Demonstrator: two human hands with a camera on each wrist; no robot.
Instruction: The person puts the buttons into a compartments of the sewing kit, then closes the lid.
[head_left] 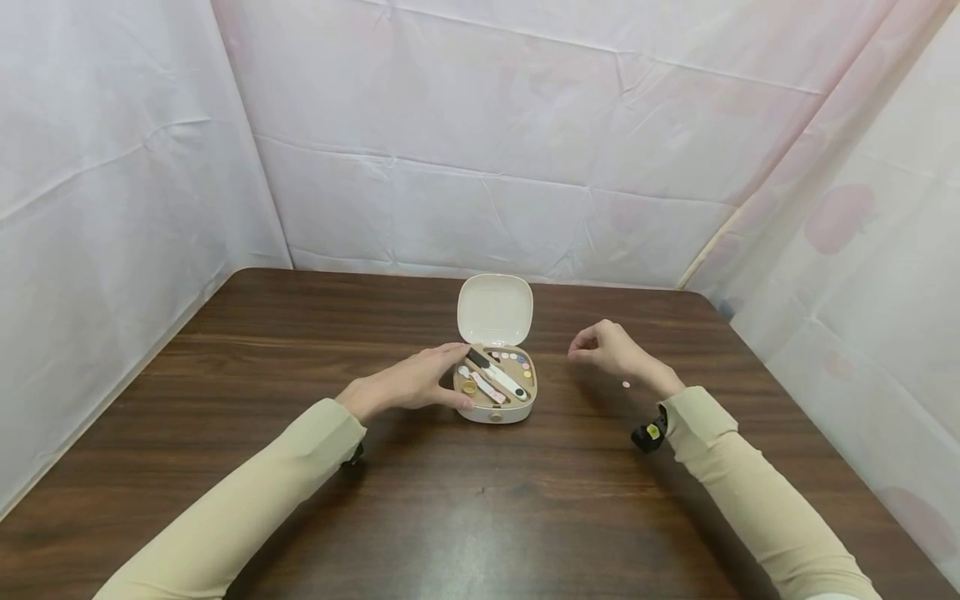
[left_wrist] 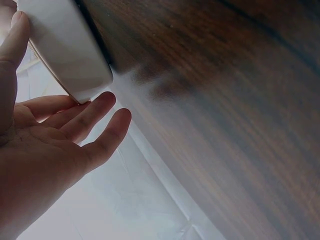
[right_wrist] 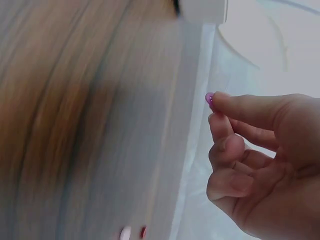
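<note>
A small white case (head_left: 497, 412) stands on the brown table (head_left: 480, 500) with its lid (head_left: 495, 308) raised. Inside lie white and black strips, a gold ring (head_left: 468, 387) and several coloured buttons. My left hand (head_left: 431, 379) rests against the case's left side, thumb on its front wall and straight fingers at its far corner. The left wrist view shows the case (left_wrist: 70, 45) with the thumb touching it and the fingers (left_wrist: 95, 120) spread behind it. My right hand (head_left: 592, 346) hovers to the right of the case. In the right wrist view it pinches a tiny pink button (right_wrist: 209, 98) between thumb and forefinger.
A tiny white button (head_left: 626, 384) lies on the table below my right hand. Two small pieces, pink (right_wrist: 125, 232) and red (right_wrist: 143, 231), show low in the right wrist view. White and pink sheets (head_left: 487, 167) wall in the table on three sides.
</note>
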